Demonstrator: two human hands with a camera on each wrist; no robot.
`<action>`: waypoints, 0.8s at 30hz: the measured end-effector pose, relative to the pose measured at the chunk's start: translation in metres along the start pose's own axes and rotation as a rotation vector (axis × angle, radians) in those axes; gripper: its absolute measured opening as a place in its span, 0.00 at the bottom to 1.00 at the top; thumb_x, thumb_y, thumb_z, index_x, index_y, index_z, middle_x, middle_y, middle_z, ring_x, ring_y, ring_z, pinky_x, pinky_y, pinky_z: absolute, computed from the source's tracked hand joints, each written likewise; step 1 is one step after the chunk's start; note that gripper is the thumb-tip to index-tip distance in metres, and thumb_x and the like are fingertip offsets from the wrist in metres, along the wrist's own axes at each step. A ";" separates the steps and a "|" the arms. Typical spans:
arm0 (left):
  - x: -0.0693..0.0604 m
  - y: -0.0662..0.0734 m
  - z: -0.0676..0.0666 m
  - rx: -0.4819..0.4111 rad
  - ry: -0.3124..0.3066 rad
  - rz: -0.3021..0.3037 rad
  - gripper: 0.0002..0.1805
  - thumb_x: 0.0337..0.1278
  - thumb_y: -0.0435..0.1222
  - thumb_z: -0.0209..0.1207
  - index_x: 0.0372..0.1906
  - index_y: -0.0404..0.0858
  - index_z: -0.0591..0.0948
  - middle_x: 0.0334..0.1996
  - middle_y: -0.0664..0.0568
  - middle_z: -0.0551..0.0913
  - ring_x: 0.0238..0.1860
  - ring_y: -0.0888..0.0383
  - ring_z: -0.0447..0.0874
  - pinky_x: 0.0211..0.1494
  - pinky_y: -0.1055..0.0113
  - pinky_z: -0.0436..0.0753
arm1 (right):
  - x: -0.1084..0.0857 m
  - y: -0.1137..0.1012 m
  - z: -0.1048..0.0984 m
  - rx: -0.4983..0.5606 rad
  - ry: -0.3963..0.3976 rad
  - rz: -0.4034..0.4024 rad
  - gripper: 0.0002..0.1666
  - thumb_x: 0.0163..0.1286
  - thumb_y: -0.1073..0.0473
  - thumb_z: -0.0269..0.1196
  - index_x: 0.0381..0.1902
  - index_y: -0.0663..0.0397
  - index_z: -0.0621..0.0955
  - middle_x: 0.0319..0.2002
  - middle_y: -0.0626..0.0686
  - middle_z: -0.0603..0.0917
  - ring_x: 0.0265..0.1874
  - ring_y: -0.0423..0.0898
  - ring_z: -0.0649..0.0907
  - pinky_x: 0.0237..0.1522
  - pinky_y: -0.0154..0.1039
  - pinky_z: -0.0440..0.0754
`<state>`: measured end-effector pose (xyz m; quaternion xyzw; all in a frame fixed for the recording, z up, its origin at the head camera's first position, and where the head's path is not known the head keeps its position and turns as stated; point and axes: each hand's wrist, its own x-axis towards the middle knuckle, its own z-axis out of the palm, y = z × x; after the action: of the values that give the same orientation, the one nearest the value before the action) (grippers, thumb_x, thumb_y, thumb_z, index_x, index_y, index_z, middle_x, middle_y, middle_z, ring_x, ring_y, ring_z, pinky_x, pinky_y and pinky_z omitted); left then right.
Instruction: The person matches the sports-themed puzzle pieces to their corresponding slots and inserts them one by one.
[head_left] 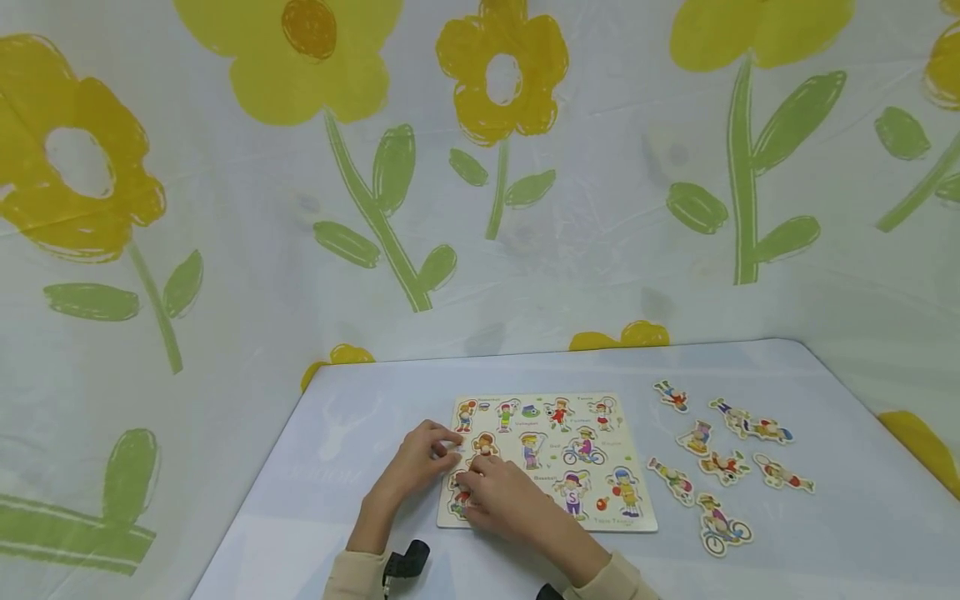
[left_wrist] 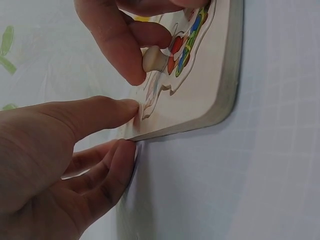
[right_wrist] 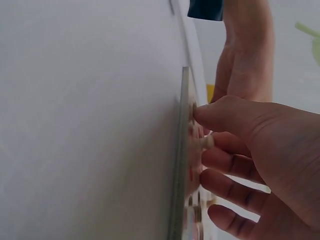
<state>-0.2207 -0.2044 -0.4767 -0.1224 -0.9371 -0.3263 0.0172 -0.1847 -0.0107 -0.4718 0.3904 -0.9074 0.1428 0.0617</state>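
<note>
A pale puzzle board [head_left: 618, 458] with printed children in cut-out shapes lies on the table. My left hand [head_left: 423, 458] pinches its left edge, thumb on the top face and fingers against the side in the left wrist view. Over the lower left of the board, my right hand [head_left: 506, 496] curls its fingers about the small wooden knob [left_wrist: 155, 59] of a colourful puzzle piece [left_wrist: 189, 42]. That piece lies at a cut-out outline, partly covered by the fingers. Whether it sits flush in the outline I cannot tell.
Several loose figure pieces lie right of the board, among them a cyclist [head_left: 722, 527], a racket player [head_left: 783, 475] and a figure near the back [head_left: 671, 396]. A white cloth with yellow flowers [head_left: 502, 75] hangs behind the table [head_left: 277, 533].
</note>
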 end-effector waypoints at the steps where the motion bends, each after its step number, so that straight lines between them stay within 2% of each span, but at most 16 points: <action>1: 0.000 0.000 0.000 0.002 0.001 0.002 0.12 0.54 0.33 0.67 0.45 0.41 0.86 0.45 0.47 0.79 0.38 0.60 0.77 0.36 0.72 0.74 | 0.000 0.000 -0.001 0.008 -0.004 0.000 0.17 0.62 0.49 0.66 0.50 0.42 0.83 0.39 0.42 0.79 0.36 0.38 0.75 0.39 0.32 0.74; 6: 0.000 0.001 0.000 0.005 0.009 -0.001 0.13 0.53 0.31 0.67 0.45 0.40 0.86 0.44 0.46 0.79 0.37 0.59 0.77 0.36 0.72 0.74 | -0.002 0.005 -0.005 0.074 -0.006 -0.005 0.17 0.60 0.52 0.66 0.48 0.41 0.84 0.39 0.40 0.82 0.32 0.34 0.75 0.38 0.31 0.75; 11: 0.000 0.002 0.000 -0.003 0.004 0.005 0.13 0.54 0.31 0.67 0.45 0.40 0.86 0.44 0.46 0.78 0.37 0.59 0.77 0.36 0.72 0.73 | -0.005 0.013 -0.012 0.136 -0.048 0.040 0.13 0.62 0.52 0.66 0.46 0.41 0.85 0.40 0.40 0.83 0.32 0.32 0.75 0.39 0.30 0.77; 16: 0.001 0.003 0.001 -0.011 0.004 0.010 0.13 0.54 0.31 0.66 0.46 0.39 0.86 0.44 0.46 0.78 0.37 0.59 0.76 0.36 0.72 0.73 | -0.009 0.021 -0.025 0.187 -0.087 0.091 0.06 0.66 0.50 0.65 0.38 0.39 0.86 0.33 0.36 0.81 0.30 0.29 0.75 0.37 0.29 0.76; 20: 0.001 0.004 0.000 -0.015 0.007 -0.002 0.13 0.54 0.31 0.66 0.46 0.39 0.86 0.44 0.46 0.79 0.37 0.58 0.77 0.36 0.72 0.74 | -0.015 0.032 -0.040 0.205 -0.072 0.136 0.06 0.67 0.49 0.65 0.31 0.39 0.85 0.29 0.35 0.78 0.27 0.31 0.73 0.33 0.29 0.74; 24: 0.000 0.005 -0.001 -0.015 0.012 -0.009 0.12 0.54 0.31 0.66 0.46 0.38 0.86 0.44 0.45 0.79 0.37 0.58 0.77 0.36 0.72 0.73 | -0.020 0.047 -0.051 0.220 -0.033 0.182 0.06 0.67 0.51 0.65 0.31 0.41 0.85 0.29 0.36 0.79 0.26 0.32 0.72 0.32 0.30 0.73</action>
<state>-0.2195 -0.2012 -0.4734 -0.1164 -0.9351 -0.3342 0.0204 -0.2051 0.0501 -0.4377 0.3131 -0.9189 0.2398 -0.0097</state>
